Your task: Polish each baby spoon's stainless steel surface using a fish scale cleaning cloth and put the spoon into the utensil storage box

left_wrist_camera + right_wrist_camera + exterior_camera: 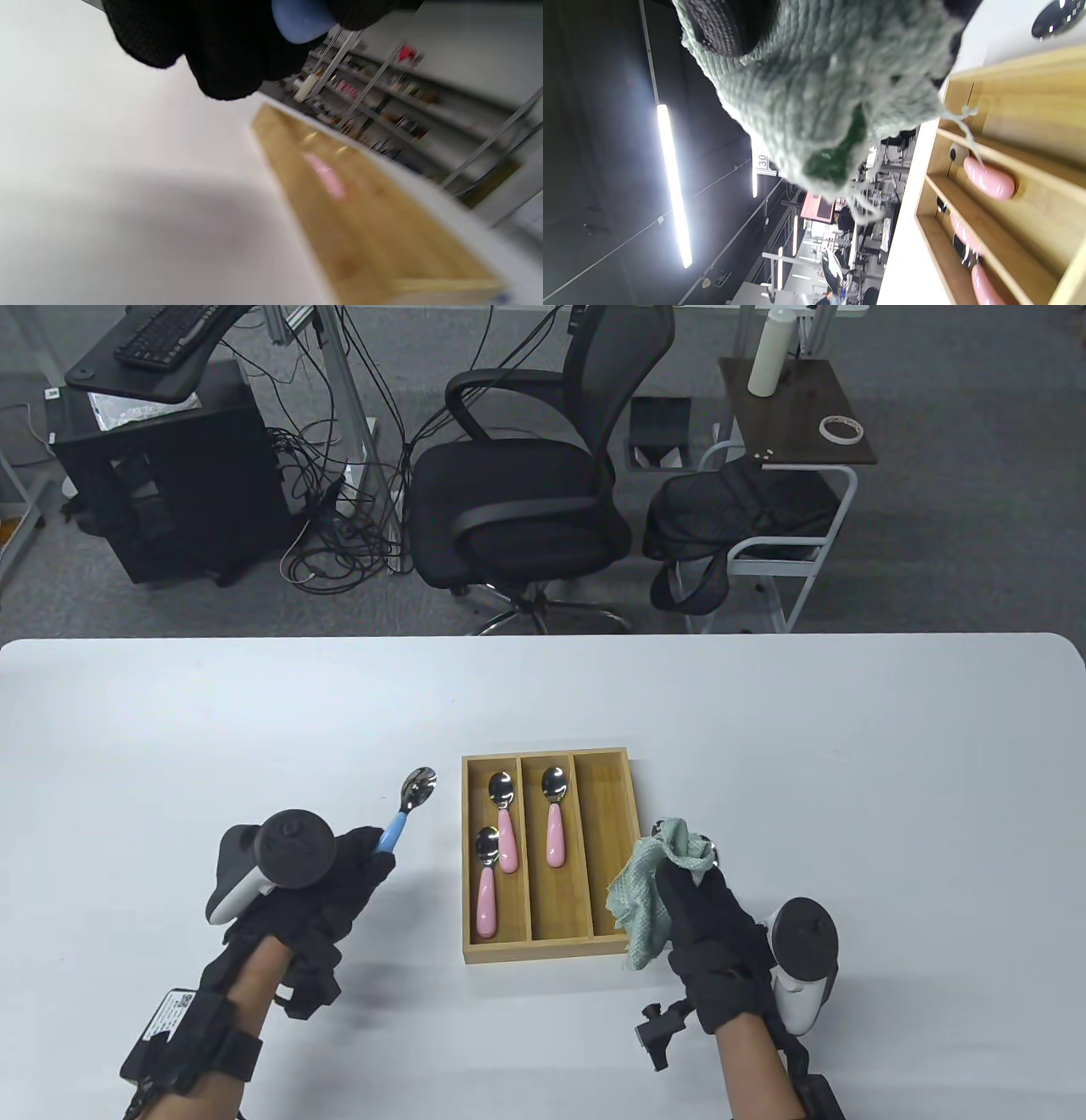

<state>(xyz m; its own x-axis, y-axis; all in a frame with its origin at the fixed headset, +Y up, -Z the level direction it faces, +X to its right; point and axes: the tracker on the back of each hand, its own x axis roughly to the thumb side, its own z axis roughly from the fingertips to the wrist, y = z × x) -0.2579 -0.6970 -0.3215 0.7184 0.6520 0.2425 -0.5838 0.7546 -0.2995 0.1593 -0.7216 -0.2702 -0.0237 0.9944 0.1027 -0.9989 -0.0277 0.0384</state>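
the left hand (327,874) grips the blue handle of a baby spoon (405,809), bowl pointing away above the white bench (170,712), just left of the wooden utensil storage box (604,848). the right hand (713,933) is closed around a bunched green cleaning cloth (653,891) beside the box's right wall, a metal spoon bowl (708,848) showing just past the cloth. the box holds three pink-handled spoons (554,814): two in the left compartment, one in the middle.

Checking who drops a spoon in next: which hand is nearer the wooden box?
Right. The right hand, holding the cloth, sits at the box's right edge; the left hand, holding the blue spoon, is clear of its left side.
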